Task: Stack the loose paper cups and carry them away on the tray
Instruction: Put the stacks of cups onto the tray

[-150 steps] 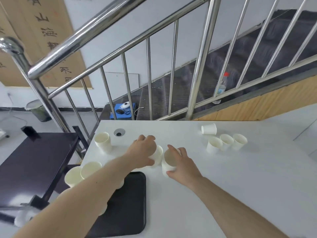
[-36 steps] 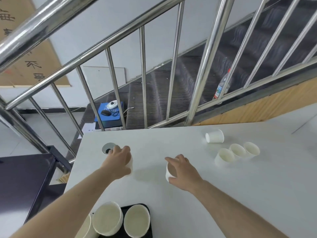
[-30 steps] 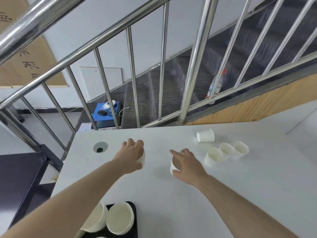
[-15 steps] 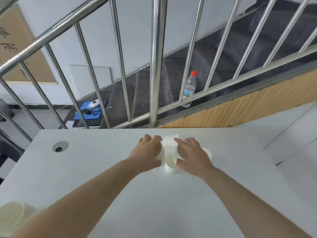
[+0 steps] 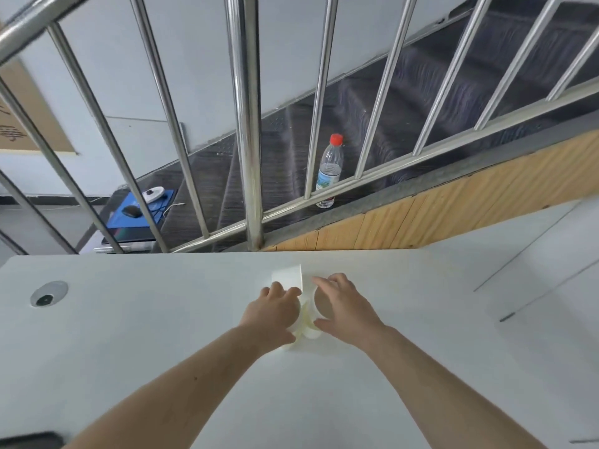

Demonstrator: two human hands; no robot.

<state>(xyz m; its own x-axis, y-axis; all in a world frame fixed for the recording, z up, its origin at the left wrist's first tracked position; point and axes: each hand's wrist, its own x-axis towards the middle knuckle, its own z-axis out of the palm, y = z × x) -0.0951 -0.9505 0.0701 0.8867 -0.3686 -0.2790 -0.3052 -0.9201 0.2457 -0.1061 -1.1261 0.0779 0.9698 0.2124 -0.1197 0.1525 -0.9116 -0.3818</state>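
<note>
Crowding both hands onto the cluster of paper cups (image 5: 306, 319) near the white table's (image 5: 162, 319) far edge, left hand (image 5: 272, 314) curled round one and right hand (image 5: 342, 304) gripping another, she risks toppling the tipped cup (image 5: 287, 277) behind them.

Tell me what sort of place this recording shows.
Probably an office or workshop corner under a staircase: a white table stands against a steel stair railing, with a water bottle and computer mouse left on the steps.
</note>
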